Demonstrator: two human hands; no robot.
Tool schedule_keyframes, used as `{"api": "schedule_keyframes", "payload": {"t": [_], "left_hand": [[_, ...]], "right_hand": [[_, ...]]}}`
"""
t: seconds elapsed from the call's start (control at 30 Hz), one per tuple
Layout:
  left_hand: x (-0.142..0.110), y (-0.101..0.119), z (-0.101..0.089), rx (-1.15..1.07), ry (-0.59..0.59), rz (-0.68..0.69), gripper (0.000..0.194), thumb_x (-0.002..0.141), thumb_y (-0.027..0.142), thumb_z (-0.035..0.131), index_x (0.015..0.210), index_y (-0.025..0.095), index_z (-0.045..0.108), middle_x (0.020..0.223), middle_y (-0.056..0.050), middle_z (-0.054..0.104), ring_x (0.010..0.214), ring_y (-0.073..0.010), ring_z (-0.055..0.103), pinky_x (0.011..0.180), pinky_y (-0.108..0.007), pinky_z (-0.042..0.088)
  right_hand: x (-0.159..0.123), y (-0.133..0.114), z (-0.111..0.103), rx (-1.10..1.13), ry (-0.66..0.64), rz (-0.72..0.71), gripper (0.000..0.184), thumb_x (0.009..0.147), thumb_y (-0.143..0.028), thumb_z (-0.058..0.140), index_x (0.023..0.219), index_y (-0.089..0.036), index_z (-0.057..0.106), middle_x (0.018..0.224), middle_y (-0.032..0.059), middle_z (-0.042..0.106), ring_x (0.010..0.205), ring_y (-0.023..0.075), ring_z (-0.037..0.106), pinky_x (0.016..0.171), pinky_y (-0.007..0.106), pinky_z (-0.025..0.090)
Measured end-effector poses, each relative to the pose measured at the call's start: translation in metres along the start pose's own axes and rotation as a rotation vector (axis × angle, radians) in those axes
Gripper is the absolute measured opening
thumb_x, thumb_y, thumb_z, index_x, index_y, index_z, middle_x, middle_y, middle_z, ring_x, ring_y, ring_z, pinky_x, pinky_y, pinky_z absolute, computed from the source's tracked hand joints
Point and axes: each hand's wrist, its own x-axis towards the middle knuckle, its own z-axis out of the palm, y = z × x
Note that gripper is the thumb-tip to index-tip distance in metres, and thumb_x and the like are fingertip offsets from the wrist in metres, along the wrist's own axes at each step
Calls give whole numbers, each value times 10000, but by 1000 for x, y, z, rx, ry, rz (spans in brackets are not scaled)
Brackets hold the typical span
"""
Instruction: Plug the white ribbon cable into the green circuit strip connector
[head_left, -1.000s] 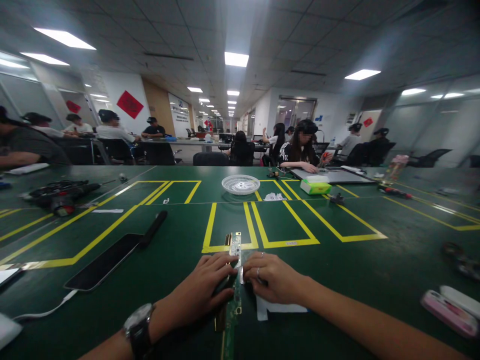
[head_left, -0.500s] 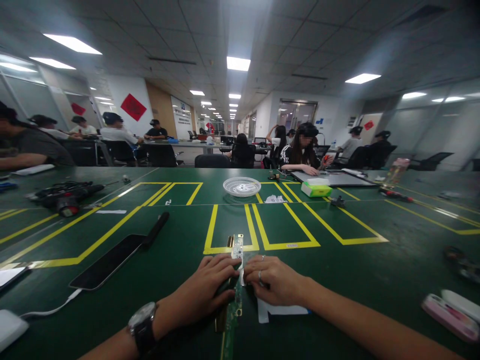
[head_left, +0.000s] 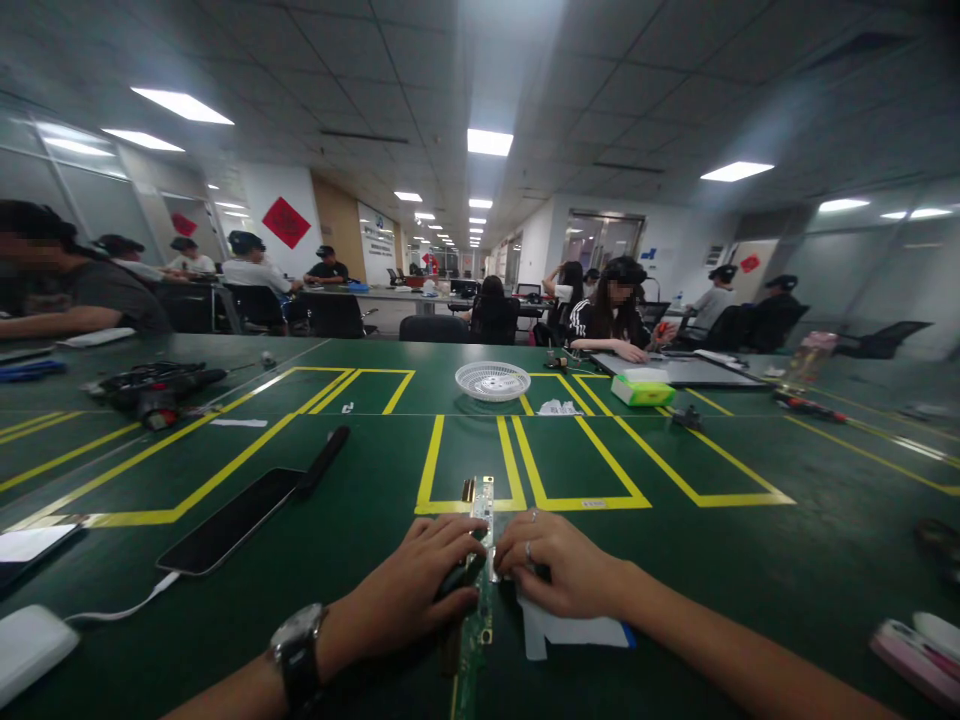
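A dark green table (head_left: 375,465) fills the lower half of the view, marked out with yellow tape (head_left: 607,505) in rectangles. Beyond it lies a long office with square ceiling lights (head_left: 490,142), black chairs (head_left: 337,312), several seated people and three red diamond-shaped signs (head_left: 285,222) on the walls.

Take the table as a clock face, with the one circuit board (head_left: 482,622) at its centre and twelve pointing away from the wearer. One white basket (head_left: 493,381) sits at twelve. At one o'clock come one green-and-white tissue pack (head_left: 643,388) and, farther off, a person (head_left: 611,310) in a striped black jacket. One pink case (head_left: 916,662) lies between three and four, and one white sheet (head_left: 574,627) at four, partly under the right wrist. One black phone (head_left: 234,522) lies at ten, with one white cable (head_left: 124,612) running to one white box (head_left: 34,650) between eight and nine. One power drill (head_left: 161,390) lies between ten and eleven.

The board runs from twelve to six between the two hands, at three o'clock from the left hand (head_left: 439,565) and nine from the right hand (head_left: 559,563). The left, its wrist wearing one watch (head_left: 298,650), lays loosely spread fingers over the board; how firmly they hold cannot be told. The right, with two rings (head_left: 528,552), has bent fingers bunched at the board's edge beside a shiny piece (head_left: 492,565); whether they pinch it is hidden.
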Motion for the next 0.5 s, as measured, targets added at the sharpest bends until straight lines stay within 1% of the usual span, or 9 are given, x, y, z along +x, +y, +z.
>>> {"api": "schedule_keyframes", "payload": {"t": [0.1,0.17,0.27,0.33,0.4,0.43,0.5], "left_hand": [[-3,-5,2,-86,52,-33,579,908,308,593,1429,298,342,1435,-59,443,1294,-270,414,1057,-472,354],[-4,-11,5,-161,92,-79,614,945,354,537,1479,293,240,1479,-79,383,1312,-270,395,1072,-480,343],[-4,-19,8,-277,167,-153,572,983,381,456,1488,291,204,1518,-76,317,1361,-256,334,1114,-471,298],[-2,-23,9,-335,255,-203,526,995,375,415,1476,271,231,1494,-81,353,1356,-249,345,1122,-463,289],[-1,-25,8,-369,337,-250,491,1000,376,388,1459,253,266,1455,-90,404,1322,-252,393,1108,-463,307],[0,-26,8,-376,367,-270,480,1000,381,379,1451,248,282,1441,-93,420,1307,-254,410,1096,-464,322],[0,-26,7,-373,397,-296,468,999,392,367,1439,245,305,1430,-96,430,1292,-261,421,1068,-463,352]], "right_hand": [[3,-5,-7,-7,21,27,263,851,-87,471,1007,-185,658,985,44,698,968,155,618,910,369,454],[6,-10,-8,-34,8,4,327,842,-68,469,1095,-190,637,1102,59,677,1055,163,591,946,382,436],[9,-14,-2,-77,-107,-80,435,816,-53,482,1217,-186,588,1256,66,616,1189,171,522,1017,378,392],[8,-7,1,-111,-153,-87,446,815,-65,490,1232,-190,584,1276,56,606,1201,171,515,1037,374,373],[3,8,0,-168,-121,-7,429,817,-71,485,1208,-200,606,1253,50,620,1171,177,535,1034,387,370],[-1,19,-2,-205,-84,64,417,820,-74,479,1192,-201,618,1239,54,627,1157,184,544,1030,397,371],[-13,44,-11,-294,11,256,386,831,-81,461,1157,-179,642,1206,78,640,1139,206,556,1017,410,381]]}}
